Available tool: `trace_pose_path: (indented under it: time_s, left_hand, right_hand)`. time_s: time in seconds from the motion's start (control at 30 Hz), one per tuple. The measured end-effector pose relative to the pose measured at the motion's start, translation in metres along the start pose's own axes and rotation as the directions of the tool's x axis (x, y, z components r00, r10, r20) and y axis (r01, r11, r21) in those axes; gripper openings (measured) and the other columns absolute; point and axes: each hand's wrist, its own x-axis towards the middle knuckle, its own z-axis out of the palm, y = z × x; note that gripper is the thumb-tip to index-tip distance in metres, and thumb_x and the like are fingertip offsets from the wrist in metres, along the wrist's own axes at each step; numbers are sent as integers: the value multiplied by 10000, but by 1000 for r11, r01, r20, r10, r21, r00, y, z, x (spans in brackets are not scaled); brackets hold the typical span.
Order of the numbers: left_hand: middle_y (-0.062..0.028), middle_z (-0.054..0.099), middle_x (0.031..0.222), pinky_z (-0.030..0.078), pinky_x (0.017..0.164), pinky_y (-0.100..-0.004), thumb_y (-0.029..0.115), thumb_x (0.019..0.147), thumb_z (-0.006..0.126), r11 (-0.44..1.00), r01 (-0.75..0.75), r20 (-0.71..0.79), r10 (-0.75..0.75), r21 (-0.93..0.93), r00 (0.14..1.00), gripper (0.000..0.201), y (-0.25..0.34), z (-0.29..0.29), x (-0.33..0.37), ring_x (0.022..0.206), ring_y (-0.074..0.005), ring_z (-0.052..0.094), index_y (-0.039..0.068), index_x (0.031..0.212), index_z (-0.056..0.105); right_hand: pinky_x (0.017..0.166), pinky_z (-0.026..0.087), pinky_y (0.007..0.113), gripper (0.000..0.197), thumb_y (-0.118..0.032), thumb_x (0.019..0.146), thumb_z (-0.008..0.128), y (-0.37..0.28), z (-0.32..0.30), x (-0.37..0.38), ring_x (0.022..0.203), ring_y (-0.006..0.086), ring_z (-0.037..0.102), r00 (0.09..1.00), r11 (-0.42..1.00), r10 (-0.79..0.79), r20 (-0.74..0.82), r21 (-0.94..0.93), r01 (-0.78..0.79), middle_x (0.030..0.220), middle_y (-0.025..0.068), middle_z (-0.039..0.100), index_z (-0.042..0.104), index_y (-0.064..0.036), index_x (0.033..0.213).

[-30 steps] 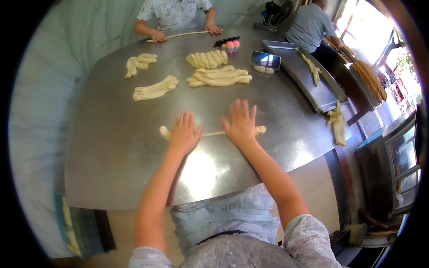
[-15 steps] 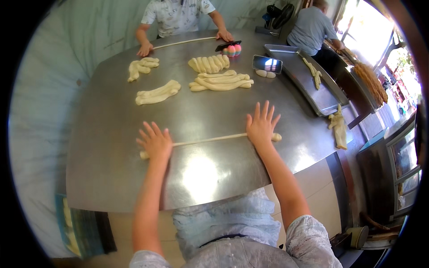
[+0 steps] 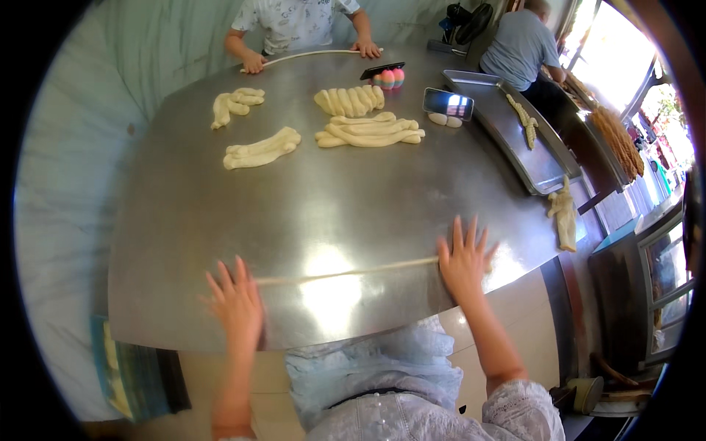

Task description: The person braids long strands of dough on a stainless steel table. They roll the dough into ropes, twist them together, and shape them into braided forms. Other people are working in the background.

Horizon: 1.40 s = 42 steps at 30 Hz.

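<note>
A thin, long dough rope [image 3: 351, 273] lies across the near part of the metal table [image 3: 184, 213], slightly blurred. My left hand [image 3: 237, 303] presses flat on its left end, fingers spread. On the right end lies my right hand [image 3: 465, 263], also flat with its fingers apart. Both palms hide the ends of the rope. Farther up the table are a dough bundle [image 3: 262, 148], a bent dough piece [image 3: 237, 106], a row of thick dough strips [image 3: 349, 101] and a stack of longer dough strips [image 3: 370, 131].
Across the table a person [image 3: 290, 29] rolls another dough rope [image 3: 312, 54]. A propped phone [image 3: 448, 104] and a second phone on a colourful stand [image 3: 387, 78] stand near a metal tray [image 3: 540, 173] holding twisted dough [image 3: 523, 121]. Pale cloth-like dough [image 3: 565, 220] hangs by its corner. Another person [image 3: 521, 48] sits beyond.
Both my hands have slid toward me and farther apart, drawing the dough rope nearer the table's front edge; it looks longer and thinner. The person opposite has shifted their hands slightly.
</note>
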Motion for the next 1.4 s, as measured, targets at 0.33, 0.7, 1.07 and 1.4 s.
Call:
trace_pose_path:
  time_s: [0.33,0.7,1.07,1.4]
  left_hand:
    - [-179,278,1638,221,1211,-556,275,1071,366,942,-327,-204,305,-81,930,494,-60,11,46,1491,-424,261,128,1540,414]
    - [-285,256,1613,226,1220,-508,348,1099,293,958,274,-85,-281,-84,956,585,-100,44,109,1477,-455,273,-35,1541,320]
    - [-198,205,1661,164,1248,-482,278,1084,326,980,-149,-5,149,-133,989,549,-98,11,-37,1525,-385,209,21,1569,303]
    - [-208,194,1661,141,1257,-477,316,1094,308,980,65,-179,-99,-186,979,580,-137,57,146,1542,-375,156,2,1580,257]
  right_hand:
    - [1205,138,612,668,-428,989,538,34,10,20,1496,442,235,989,989,-114,-98,84,123,1623,231,275,430,-5,1495]
    - [1231,215,486,708,-456,1007,509,60,52,107,1500,361,289,983,996,-63,-171,56,73,1599,230,337,404,48,1494]
    - [1187,279,512,634,-306,981,529,77,-42,-47,1466,399,351,942,924,-324,84,243,296,1582,236,373,406,45,1495]
    - [1248,188,454,683,-413,1031,492,82,61,132,1523,339,241,946,950,-275,-175,102,295,1619,229,290,342,24,1533]
